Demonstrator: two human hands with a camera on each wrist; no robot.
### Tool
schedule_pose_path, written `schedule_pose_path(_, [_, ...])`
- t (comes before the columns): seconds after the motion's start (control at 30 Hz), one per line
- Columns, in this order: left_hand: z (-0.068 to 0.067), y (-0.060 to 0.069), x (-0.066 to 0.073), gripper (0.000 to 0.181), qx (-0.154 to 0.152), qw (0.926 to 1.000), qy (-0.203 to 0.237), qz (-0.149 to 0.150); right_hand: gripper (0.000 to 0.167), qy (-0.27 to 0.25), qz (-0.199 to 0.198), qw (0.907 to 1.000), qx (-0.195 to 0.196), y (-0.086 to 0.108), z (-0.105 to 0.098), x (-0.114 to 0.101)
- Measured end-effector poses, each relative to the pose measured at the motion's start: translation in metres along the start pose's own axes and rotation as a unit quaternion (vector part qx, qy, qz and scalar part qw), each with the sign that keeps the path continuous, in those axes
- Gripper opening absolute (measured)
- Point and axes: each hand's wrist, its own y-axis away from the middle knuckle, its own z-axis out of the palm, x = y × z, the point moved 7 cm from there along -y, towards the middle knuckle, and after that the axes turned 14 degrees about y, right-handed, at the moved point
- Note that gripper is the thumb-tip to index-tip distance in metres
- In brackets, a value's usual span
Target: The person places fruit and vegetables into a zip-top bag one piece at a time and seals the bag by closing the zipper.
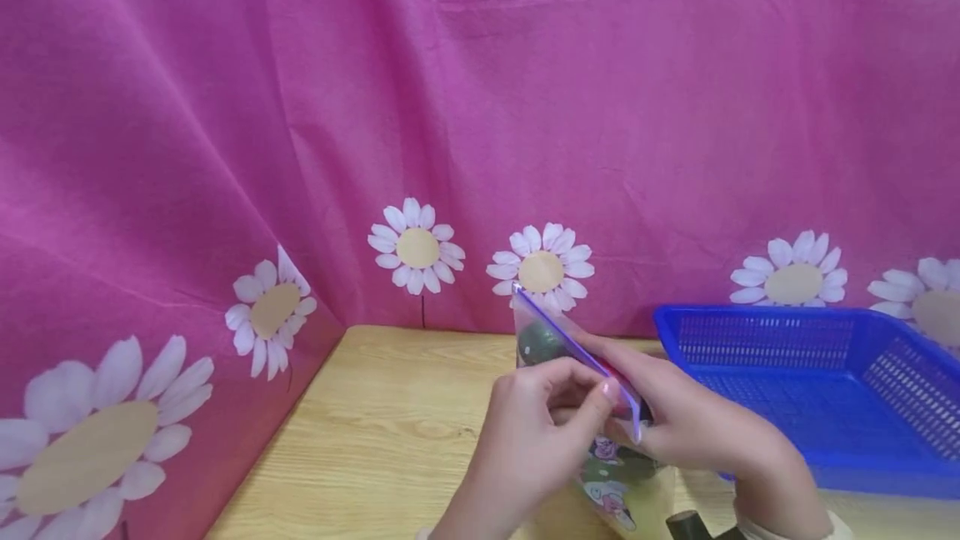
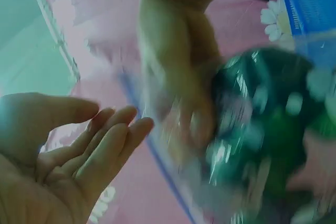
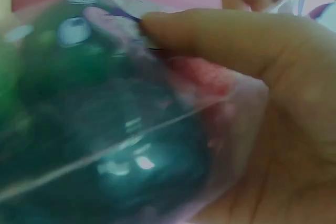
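A clear zip-lock bag [image 1: 525, 327] with a purple-blue zip edge and printed pictures stands slanted over the table. Inside it shows a dark green, glossy rounded thing [image 2: 262, 93] with pale spots, its kind unclear; a red patch [image 3: 202, 77] appears beside it. My right hand [image 1: 701, 419] holds the bag near the zip, thumb on one face and its other fingers partly hidden. My left hand [image 1: 536, 415] is beside the zip edge. In the left wrist view, that hand's thumb and extended fingers stand apart with nothing between them, fingertips close to the zip.
A blue plastic basket [image 1: 757, 315] with perforated walls stands on the right of the wooden table [image 1: 360, 432]. Behind and on the left hangs a pink cloth [image 1: 600, 107] printed with daisies. A dark object [image 1: 688, 525] shows by the right wrist.
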Motion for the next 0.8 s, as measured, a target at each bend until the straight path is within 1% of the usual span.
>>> schedule_pose_path(0.03, [-0.008, -0.005, -0.001, 0.012, 0.015, 0.9997, -0.020, 0.004, 0.084, 0.002, -0.002, 1.0000, -0.002, 0.003, -0.003, 0.004])
schedule_pose_path(0.07, [-0.019, -0.010, -0.003, 0.013, 0.038, 0.9987, -0.034, 0.006, 0.082, -0.002, 0.001, 1.0000, -0.007, 0.006, -0.005, 0.008])
schedule_pose_path(0.1, [-0.031, -0.015, -0.007, 0.014, 0.069, 0.9960, -0.056, 0.005, 0.082, -0.004, 0.005, 0.9999, -0.014, 0.010, -0.007, 0.012])
schedule_pose_path(0.17, [-0.057, -0.025, -0.017, 0.015, 0.128, 0.9879, -0.088, 0.002, 0.081, 0.002, 0.028, 0.9993, -0.026, 0.019, -0.012, 0.021])
schedule_pose_path(0.2, [-0.069, -0.029, -0.023, 0.015, 0.151, 0.9839, -0.096, -0.002, 0.081, 0.009, 0.040, 0.9987, -0.029, 0.023, -0.014, 0.025])
schedule_pose_path(0.23, [-0.079, -0.034, -0.030, 0.015, 0.168, 0.9812, -0.094, -0.005, 0.081, 0.028, 0.050, 0.9979, -0.029, 0.028, -0.017, 0.028])
schedule_pose_path(0.3, [-0.093, -0.042, -0.045, 0.016, 0.185, 0.9788, -0.087, -0.018, 0.080, 0.053, 0.069, 0.9960, -0.022, 0.035, -0.023, 0.034])
schedule_pose_path(0.37, [-0.100, -0.047, -0.060, 0.018, 0.183, 0.9793, -0.080, -0.033, 0.072, 0.091, 0.092, 0.9916, -0.004, 0.042, -0.030, 0.040])
schedule_pose_path(0.4, [-0.101, -0.049, -0.067, 0.019, 0.177, 0.9801, -0.081, -0.039, 0.063, 0.109, 0.112, 0.9876, 0.007, 0.044, -0.034, 0.043])
schedule_pose_path(0.43, [-0.101, -0.050, -0.073, 0.020, 0.170, 0.9810, -0.083, -0.044, 0.051, 0.133, 0.138, 0.9813, 0.019, 0.047, -0.038, 0.048])
schedule_pose_path(0.47, [-0.101, -0.052, -0.078, 0.022, 0.162, 0.9818, -0.088, -0.048, 0.040, 0.152, 0.166, 0.9739, 0.029, 0.049, -0.043, 0.054])
schedule_pose_path(0.53, [-0.098, -0.054, -0.085, 0.022, 0.146, 0.9834, -0.097, -0.048, 0.019, 0.190, 0.227, 0.9543, 0.041, 0.053, -0.050, 0.066])
schedule_pose_path(0.57, [-0.096, -0.055, -0.087, 0.023, 0.139, 0.9841, -0.100, -0.047, 0.014, 0.200, 0.255, 0.9447, 0.047, 0.055, -0.053, 0.071])
schedule_pose_path(0.6, [-0.094, -0.056, -0.089, 0.022, 0.134, 0.9847, -0.101, -0.048, 0.013, 0.204, 0.280, 0.9366, 0.050, 0.057, -0.055, 0.076])
schedule_pose_path(0.63, [-0.092, -0.056, -0.091, 0.022, 0.128, 0.9854, -0.102, -0.048, 0.013, 0.206, 0.294, 0.9315, 0.058, 0.057, -0.056, 0.080])
schedule_pose_path(0.67, [-0.089, -0.057, -0.093, 0.023, 0.122, 0.9860, -0.102, -0.050, 0.014, 0.200, 0.305, 0.9289, 0.065, 0.058, -0.057, 0.082])
schedule_pose_path(0.73, [-0.084, -0.058, -0.098, 0.025, 0.107, 0.9876, -0.099, -0.056, 0.016, 0.195, 0.312, 0.9250, 0.093, 0.054, -0.058, 0.081])
schedule_pose_path(0.8, [-0.079, -0.058, -0.104, 0.030, 0.089, 0.9902, -0.079, -0.073, 0.019, 0.193, 0.315, 0.9201, 0.130, 0.047, -0.059, 0.074])
